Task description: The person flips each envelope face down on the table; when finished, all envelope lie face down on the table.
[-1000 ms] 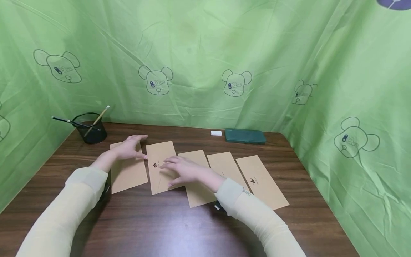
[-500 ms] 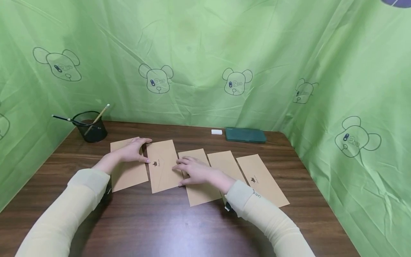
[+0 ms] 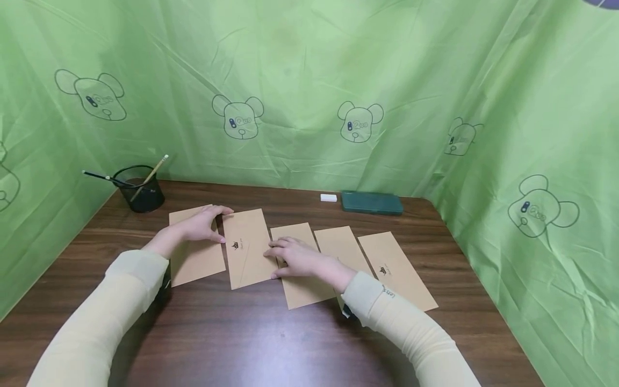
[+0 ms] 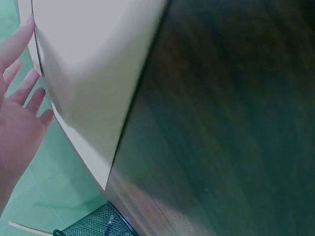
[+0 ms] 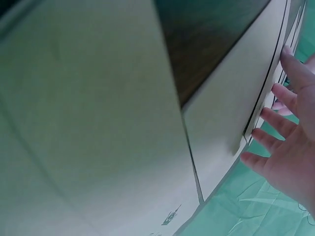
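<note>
Several brown paper envelopes lie flat in a slanting row across the table. My left hand (image 3: 200,224) is over the leftmost envelope (image 3: 198,263), its thumb and fingertips at the left edge of the second envelope (image 3: 251,236). That envelope bears a small crown print. At the second envelope's right edge are the fingertips of my right hand (image 3: 300,258), which covers part of the third envelope (image 3: 309,290). Neither hand lifts an envelope. Both wrist views show the fingers spread, the left hand (image 4: 22,118) and the right hand (image 5: 290,132) each beside envelope edges.
Farther right lie a fourth envelope (image 3: 338,244), partly under my right forearm, and a fifth envelope (image 3: 398,271). A black mesh pen cup (image 3: 145,199) with pencils stands at the back left. A white eraser (image 3: 328,198) and a dark green case (image 3: 371,202) lie at the back.
My right hand has moved right, from over the second envelope to its right edge. My left hand has shifted slightly right to its left edge. The envelopes look unmoved.
</note>
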A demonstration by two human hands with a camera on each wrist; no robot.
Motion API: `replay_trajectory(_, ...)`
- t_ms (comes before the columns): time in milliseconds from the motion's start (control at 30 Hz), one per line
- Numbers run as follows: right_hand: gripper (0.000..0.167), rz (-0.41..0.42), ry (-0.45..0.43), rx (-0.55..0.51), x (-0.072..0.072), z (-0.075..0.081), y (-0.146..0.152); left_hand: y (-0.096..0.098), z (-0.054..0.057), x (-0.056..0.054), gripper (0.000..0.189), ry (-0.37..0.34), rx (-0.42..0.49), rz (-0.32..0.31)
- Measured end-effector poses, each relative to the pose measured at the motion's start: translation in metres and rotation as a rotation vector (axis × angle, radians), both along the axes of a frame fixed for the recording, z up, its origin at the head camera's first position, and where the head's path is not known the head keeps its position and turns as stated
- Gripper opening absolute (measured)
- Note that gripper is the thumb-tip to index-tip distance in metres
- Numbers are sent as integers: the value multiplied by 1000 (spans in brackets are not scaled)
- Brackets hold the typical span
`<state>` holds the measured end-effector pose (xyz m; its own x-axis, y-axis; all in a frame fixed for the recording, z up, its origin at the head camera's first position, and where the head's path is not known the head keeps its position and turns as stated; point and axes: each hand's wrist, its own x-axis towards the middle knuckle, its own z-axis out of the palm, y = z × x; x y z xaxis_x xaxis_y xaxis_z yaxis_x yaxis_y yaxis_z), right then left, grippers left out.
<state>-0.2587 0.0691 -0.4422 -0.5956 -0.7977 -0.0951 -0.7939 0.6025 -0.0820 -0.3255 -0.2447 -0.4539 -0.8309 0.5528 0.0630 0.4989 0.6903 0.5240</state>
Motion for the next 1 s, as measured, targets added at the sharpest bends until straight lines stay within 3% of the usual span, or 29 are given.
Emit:
replay_trajectory(200,59,17,-4,-17,0,1,1,-1,3,-4,69,-15,15,4)
replay_trajectory(500,61,34,-34,-43,-2,3,-1,-2,11,-6,50,-3,21,65)
replay_trajectory(1000,74,50,-89,-102,4,9,-1,-4,25,-16,23,124,41,92)
